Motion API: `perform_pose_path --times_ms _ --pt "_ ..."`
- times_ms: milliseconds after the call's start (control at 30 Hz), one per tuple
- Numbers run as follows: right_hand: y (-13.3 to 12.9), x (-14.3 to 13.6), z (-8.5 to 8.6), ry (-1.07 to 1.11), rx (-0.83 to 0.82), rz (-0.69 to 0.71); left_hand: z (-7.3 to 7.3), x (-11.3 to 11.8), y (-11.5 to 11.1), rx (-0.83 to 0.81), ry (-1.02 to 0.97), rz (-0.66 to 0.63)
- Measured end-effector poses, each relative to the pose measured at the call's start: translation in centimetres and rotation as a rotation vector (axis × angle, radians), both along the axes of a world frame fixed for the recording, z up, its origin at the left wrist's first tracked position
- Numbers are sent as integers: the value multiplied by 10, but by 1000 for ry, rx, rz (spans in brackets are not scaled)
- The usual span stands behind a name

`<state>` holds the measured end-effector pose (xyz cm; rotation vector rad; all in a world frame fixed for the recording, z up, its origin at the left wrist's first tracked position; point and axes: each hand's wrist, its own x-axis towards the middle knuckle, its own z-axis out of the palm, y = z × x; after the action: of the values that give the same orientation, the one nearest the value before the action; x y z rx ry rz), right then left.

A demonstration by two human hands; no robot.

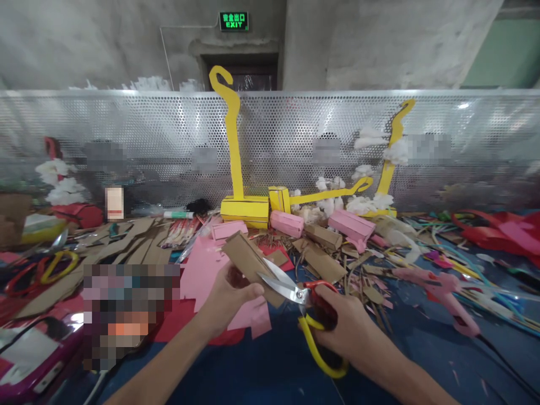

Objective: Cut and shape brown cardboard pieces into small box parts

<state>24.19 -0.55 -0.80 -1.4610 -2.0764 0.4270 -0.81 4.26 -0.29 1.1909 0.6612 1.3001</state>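
Observation:
In the middle of the head view, my left hand (230, 295) grips a folded strip of brown cardboard (244, 256), tilted down to the right. My right hand (346, 323) is wrapped round the scissors (300, 295), which have one red and one yellow handle. Their blades are parted, with the cardboard's lower end between them. Beneath my left hand lie pink paper (202, 270) and red paper (177, 323). Beyond the hands stand a yellow box with a tall hooked strip (234, 152) and several pink folded boxes (287, 223).
A pink glue gun (449, 292) with a black cord lies at the right. Another pair of scissors (59, 267) rests at the left near cardboard strips (139, 242). A perforated metal panel (169, 140) closes off the back. Cardboard scraps (363, 281) litter the blue table (270, 377).

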Motion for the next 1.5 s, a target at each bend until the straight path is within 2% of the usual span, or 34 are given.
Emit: perform_pose_path --times_ms 333,500,667,900,1267,1500 --pt "2 2 -4 -1 -3 -26 1 2 0 -3 -14 -60" --pt "1 1 -4 -4 10 -39 1 1 1 5 12 -36" --pt "-4 -1 -2 -51 71 -45 0 3 1 -12 49 -124" --pt "1 4 -2 -47 8 -39 0 3 0 -6 47 -144" --pt "3 3 -7 -27 65 -77 1 3 1 -12 41 -81" --pt "0 0 -7 -45 131 -71 -3 10 -1 24 49 -132"
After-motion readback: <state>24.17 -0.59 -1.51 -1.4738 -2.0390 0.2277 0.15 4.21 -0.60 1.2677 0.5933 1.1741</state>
